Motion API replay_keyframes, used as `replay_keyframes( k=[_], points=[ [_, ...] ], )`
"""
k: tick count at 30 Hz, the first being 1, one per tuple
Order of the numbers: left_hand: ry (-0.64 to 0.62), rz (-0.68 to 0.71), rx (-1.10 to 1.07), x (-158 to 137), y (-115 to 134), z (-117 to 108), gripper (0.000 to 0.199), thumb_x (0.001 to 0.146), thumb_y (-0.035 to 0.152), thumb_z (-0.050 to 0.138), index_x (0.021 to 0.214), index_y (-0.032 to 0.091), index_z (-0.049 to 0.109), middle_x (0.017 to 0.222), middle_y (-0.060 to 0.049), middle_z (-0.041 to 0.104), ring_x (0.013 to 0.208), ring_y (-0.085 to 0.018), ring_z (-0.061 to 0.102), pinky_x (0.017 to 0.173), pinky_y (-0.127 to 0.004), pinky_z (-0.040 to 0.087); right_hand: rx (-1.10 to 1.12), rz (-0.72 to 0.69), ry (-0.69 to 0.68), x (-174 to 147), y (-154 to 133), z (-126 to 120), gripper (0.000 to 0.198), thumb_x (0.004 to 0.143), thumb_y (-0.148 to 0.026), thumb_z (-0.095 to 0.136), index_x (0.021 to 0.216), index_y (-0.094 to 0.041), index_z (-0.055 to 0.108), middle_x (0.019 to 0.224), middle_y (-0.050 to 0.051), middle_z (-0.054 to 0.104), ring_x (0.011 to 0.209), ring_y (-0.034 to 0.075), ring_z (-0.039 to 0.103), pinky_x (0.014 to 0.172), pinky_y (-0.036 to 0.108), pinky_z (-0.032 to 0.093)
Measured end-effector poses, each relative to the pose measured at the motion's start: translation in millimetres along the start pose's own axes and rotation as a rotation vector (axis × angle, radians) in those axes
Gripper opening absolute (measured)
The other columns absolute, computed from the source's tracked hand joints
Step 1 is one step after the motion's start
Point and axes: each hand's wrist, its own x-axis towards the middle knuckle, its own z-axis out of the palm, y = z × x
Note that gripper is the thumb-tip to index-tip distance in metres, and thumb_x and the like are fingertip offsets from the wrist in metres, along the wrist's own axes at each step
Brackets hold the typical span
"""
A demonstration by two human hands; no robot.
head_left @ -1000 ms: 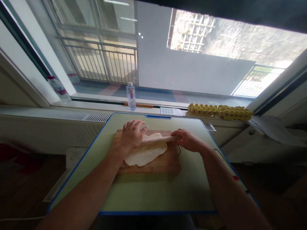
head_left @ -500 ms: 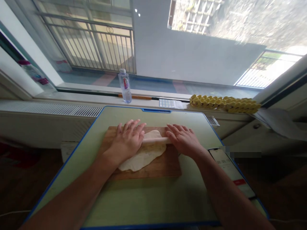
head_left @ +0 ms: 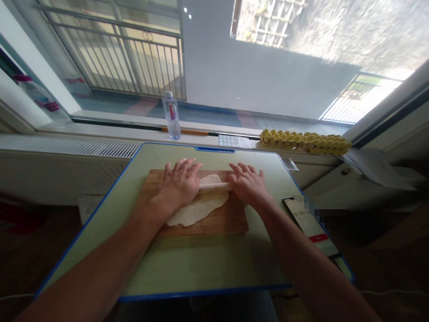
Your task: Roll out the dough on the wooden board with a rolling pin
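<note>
resting left hand (head_left: 181, 182) and right hand (head_left: 247, 182) palm-down (both spread loosely, unclenched) on a rolling pin (head_left: 214, 187), crossing dough (head_left: 201, 211) on a near board (head_left: 234, 219).

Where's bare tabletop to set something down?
Free on the pale-green, blue-rimmed table: the near strip between the brown wooden board and table edge; the far strip between board and blue handle; the left side, outside the left forearm. Crowded: the board, under flat white dough, pale rolling pin, left hand and right hand; right side, by the black-framed phone.
</note>
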Motion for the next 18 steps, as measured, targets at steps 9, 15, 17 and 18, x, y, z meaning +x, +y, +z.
replay_keyframes(
  k=[9,15,17,18],
  points=[
    [0.017,-0.026,-0.084,-0.9,1.8,-3.4,0.048,0.104,0.039,0.041,0.148,0.027,0.057,0.164,-0.011,0.049,0.152,-0.031,0.041,0.127,-0.060,0.025,0.142,-0.038,0.137,-2.6,-11.3,-7.9,0.057,0.103,-0.045,0.044,0.155,-0.022,0.049,0.160,0.011,0.052,0.146,0.033,0.044,0.122,0.059,0.029],
    [0.042,-0.068,-0.277,19.2,10.8,-12.1,0.052,0.105,0.054,0.040,0.146,0.025,0.057,0.157,-0.010,0.055,0.146,-0.029,0.048,0.124,-0.048,0.034,0.164,-0.110,0.141,4.1,-15.8,-12.7,0.054,0.104,-0.053,0.049,0.148,-0.024,0.057,0.157,0.011,0.056,0.144,0.032,0.046,0.119,0.053,0.032],
    [0.051,-0.066,-0.312,25.3,19.8,-9.6,0.054,0.106,0.056,0.038,0.145,0.024,0.057,0.155,-0.010,0.057,0.145,-0.029,0.049,0.123,-0.048,0.035,0.166,-0.098,0.145,6.8,-10.1,-13.1,0.054,0.104,-0.055,0.049,0.148,-0.024,0.058,0.156,0.010,0.056,0.144,0.032,0.047,0.119,0.053,0.032],
    [0.052,-0.065,-0.308,27.5,24.7,-6.7,0.054,0.106,0.057,0.038,0.145,0.024,0.057,0.155,-0.010,0.057,0.144,-0.030,0.049,0.123,-0.049,0.035,0.169,-0.086,0.151,7.5,-6.7,-12.6,0.055,0.104,-0.055,0.049,0.148,-0.024,0.058,0.156,0.010,0.057,0.144,0.032,0.047,0.119,0.052,0.033]
  ],
)
